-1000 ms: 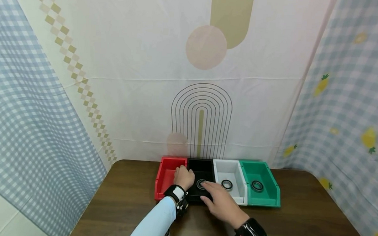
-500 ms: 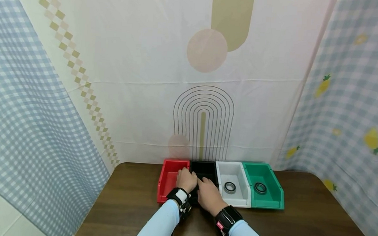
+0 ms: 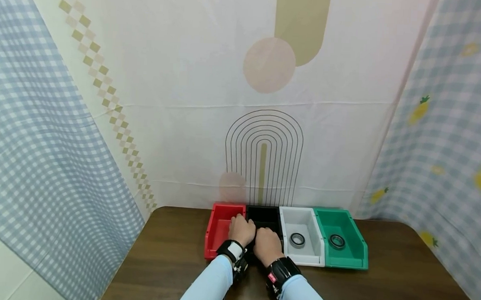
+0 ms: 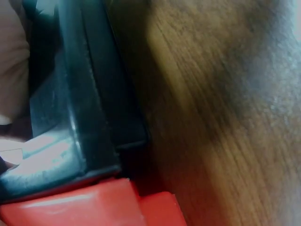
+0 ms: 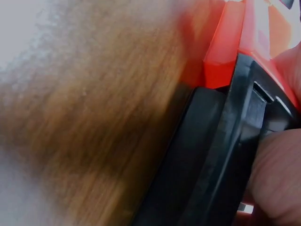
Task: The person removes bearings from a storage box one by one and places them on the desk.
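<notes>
My left hand rests over the shared wall of the red bin and the black bin, its fingers bent down out of sight. Close beside it, my right hand reaches down into the black bin, knuckles up. Its fingertips and whatever lies under them are hidden in the head view. Skin of a finger shows just inside the black bin's front wall in the right wrist view, with a small pale sliver below it. Whether either hand pinches something cannot be made out.
Right of the black bin stand a white bin with one ring-shaped bearing and a green bin with another bearing. All stand on a brown wooden table. Patterned cloths hang behind and at both sides.
The right hand has moved left and down into the black bin, its fingers going from spread to bent. The bearing seen there earlier is now covered. My left hand stays at the red-black wall.
</notes>
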